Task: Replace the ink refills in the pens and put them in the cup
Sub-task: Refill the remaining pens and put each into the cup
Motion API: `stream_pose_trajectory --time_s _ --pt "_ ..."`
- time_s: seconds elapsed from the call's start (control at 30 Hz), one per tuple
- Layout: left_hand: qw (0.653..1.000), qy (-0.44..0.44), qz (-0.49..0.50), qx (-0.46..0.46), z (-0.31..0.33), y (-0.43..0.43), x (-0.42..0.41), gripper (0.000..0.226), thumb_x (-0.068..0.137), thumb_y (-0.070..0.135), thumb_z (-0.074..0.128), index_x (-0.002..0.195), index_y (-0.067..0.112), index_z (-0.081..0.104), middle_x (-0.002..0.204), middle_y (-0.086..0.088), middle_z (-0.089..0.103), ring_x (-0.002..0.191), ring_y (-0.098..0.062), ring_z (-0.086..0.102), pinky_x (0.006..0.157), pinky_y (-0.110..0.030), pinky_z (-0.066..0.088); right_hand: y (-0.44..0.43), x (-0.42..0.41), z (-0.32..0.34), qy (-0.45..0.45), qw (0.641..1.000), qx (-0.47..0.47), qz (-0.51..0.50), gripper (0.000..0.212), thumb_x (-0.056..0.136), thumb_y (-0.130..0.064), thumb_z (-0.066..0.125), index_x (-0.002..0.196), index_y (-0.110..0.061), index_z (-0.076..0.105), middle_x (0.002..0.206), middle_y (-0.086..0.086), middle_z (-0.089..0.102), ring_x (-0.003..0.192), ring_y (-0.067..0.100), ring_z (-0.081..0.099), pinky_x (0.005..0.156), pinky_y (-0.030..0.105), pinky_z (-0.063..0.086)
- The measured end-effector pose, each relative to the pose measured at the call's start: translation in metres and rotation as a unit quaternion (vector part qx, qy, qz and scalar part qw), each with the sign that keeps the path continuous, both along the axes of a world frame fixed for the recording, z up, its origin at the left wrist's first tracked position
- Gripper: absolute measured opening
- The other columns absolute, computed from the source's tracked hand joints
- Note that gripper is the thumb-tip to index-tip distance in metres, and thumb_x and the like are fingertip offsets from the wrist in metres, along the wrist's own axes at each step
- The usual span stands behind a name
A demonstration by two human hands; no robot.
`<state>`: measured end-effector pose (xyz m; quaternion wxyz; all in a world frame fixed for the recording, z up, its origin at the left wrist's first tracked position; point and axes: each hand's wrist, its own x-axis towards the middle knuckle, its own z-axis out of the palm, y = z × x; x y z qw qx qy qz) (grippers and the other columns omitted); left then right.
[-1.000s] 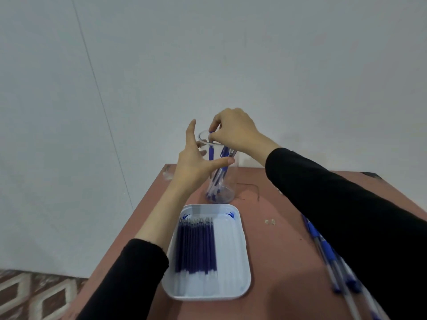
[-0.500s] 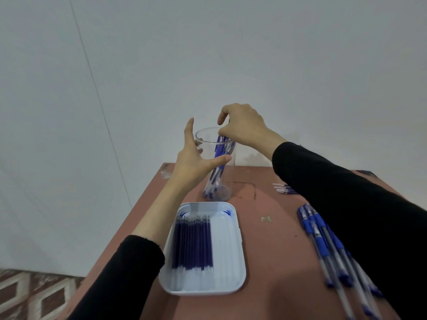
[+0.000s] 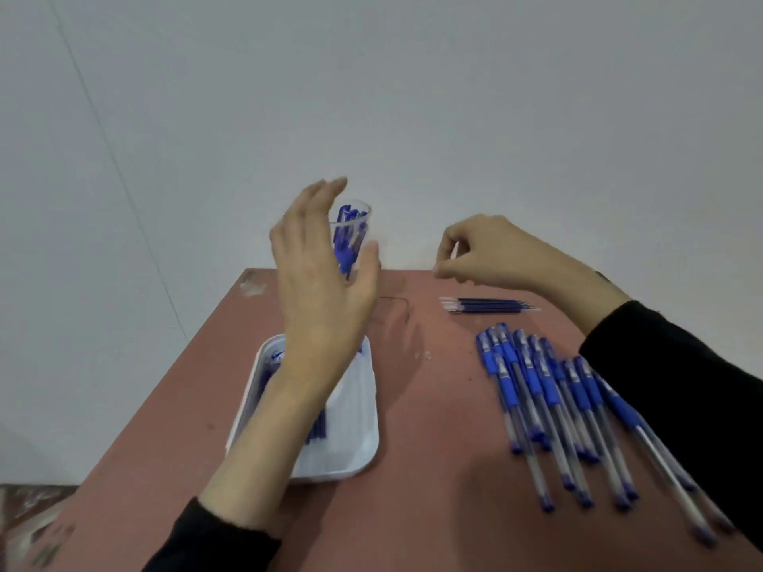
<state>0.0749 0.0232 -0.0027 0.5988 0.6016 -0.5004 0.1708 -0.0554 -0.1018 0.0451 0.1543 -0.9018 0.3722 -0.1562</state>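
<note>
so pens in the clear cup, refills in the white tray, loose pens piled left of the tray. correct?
Not quite. The pile of pens lies to the right of the white tray, not the left; the head view shows it. The rest holds: pens stand in the clear cup and refills lie in the tray.

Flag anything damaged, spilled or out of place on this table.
The far-left corner of the table looks chipped, and small pale crumbs lie loose between the tray and the pens. Nothing looks spilled.
</note>
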Motion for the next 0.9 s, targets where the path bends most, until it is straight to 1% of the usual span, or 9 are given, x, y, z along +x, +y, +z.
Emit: stream_pose_trajectory --time_s 0.1,0.2,0.33,0.4,0.53,0.67,0.8,0.87,0.9 --pt "0.996 -0.007 -0.067 0.064 -0.013 -0.011 -0.026 0.037 0.083 0.017 0.057 0.119 0.02 0.057 0.119 0.009 0.056 0.11 -0.011 0.045 0.096 -0.037 0.04 0.008 -0.03 -0.021 0.158 0.987 0.007 -0.014 0.02 0.084 -0.03 0.067 0.088 -0.01 0.066 0.075 -0.002 0.061 0.068 0.015 0.055 0.058 0.027 0.04" --pt "0.983 0.004 -0.126 0.136 -0.026 -0.026 -0.044 0.03 0.083 0.017 0.057 0.111 0.022 0.062 0.113 0.004 0.059 0.108 -0.015 0.048 0.094 -0.028 0.038 0.014 -0.048 -0.037 0.233 0.971 -0.003 -0.048 0.034 0.082 -0.042 0.067 0.093 -0.01 0.064 0.089 0.003 0.065 0.084 0.023 0.061 0.064 0.031 0.041" --pt "0.976 0.01 -0.127 0.176 -0.037 -0.038 -0.053 0.023 0.085 0.01 0.06 0.105 0.02 0.066 0.11 0.006 0.061 0.106 -0.018 0.048 0.085 -0.018 0.032 0.019 -0.058 -0.044 0.255 0.964 -0.014 -0.078 0.042 0.079 -0.055 0.067 0.069 -0.019 0.048 0.07 -0.004 0.049 0.067 0.017 0.048 0.061 0.031 0.036" --pt "0.975 0.008 -0.123 0.184 -0.039 -0.04 -0.054 0.023 0.085 0.01 0.06 0.104 0.02 0.067 0.108 0.008 0.061 0.103 -0.018 0.047 0.081 -0.017 0.03 0.021 -0.056 -0.047 0.266 0.96 -0.022 -0.082 0.043 0.08 -0.054 0.065 0.067 -0.019 0.043 0.069 -0.004 0.047 0.063 0.015 0.043 0.058 0.03 0.033" --pt "0.976 0.009 -0.116 0.187 -0.04 -0.042 -0.052 0.026 0.084 0.006 0.059 0.104 0.019 0.067 0.108 0.007 0.061 0.103 -0.018 0.048 0.081 -0.015 0.031 0.025 -0.051 -0.052 0.26 0.96 -0.045 -0.091 0.038 0.084 -0.043 0.064 0.067 -0.018 0.04 0.07 -0.004 0.044 0.066 0.017 0.045 0.056 0.029 0.03" --pt "0.974 0.016 -0.115 0.195 -0.041 -0.041 -0.05 0.027 0.085 0.005 0.058 0.105 0.02 0.067 0.11 0.006 0.062 0.104 -0.017 0.049 0.083 -0.017 0.034 0.028 -0.046 -0.054 0.257 0.958 -0.077 -0.099 0.038 0.087 -0.036 0.06 0.066 -0.017 0.036 0.069 -0.003 0.039 0.077 0.023 0.046 0.063 0.03 0.028" --pt "0.974 0.023 -0.114 0.193 -0.04 -0.04 -0.049 0.026 0.086 0.006 0.058 0.106 0.02 0.067 0.11 0.006 0.063 0.105 -0.016 0.05 0.088 -0.022 0.038 0.027 -0.045 -0.054 0.239 0.964 -0.052 -0.105 0.027 0.088 -0.032 0.059 0.072 -0.014 0.046 0.071 -0.002 0.043 0.071 0.022 0.047 0.061 0.03 0.029" --pt "0.975 0.024 -0.114 0.192 -0.04 -0.04 -0.049 0.025 0.086 0.007 0.058 0.105 0.02 0.067 0.11 0.006 0.063 0.106 -0.016 0.05 0.09 -0.025 0.04 0.025 -0.046 -0.051 0.232 0.968 -0.015 -0.098 0.022 0.086 -0.033 0.061 0.089 -0.012 0.06 0.081 0.001 0.055 0.073 0.022 0.052 0.059 0.029 0.033" --pt "0.974 0.026 -0.115 0.192 -0.04 -0.04 -0.049 0.025 0.086 0.007 0.058 0.105 0.02 0.067 0.111 0.006 0.063 0.106 -0.016 0.05 0.091 -0.026 0.041 0.025 -0.048 -0.05 0.231 0.969 0.008 -0.093 0.028 0.085 -0.034 0.063 0.099 -0.011 0.064 0.091 0.003 0.061 0.08 0.022 0.057 0.062 0.029 0.038"
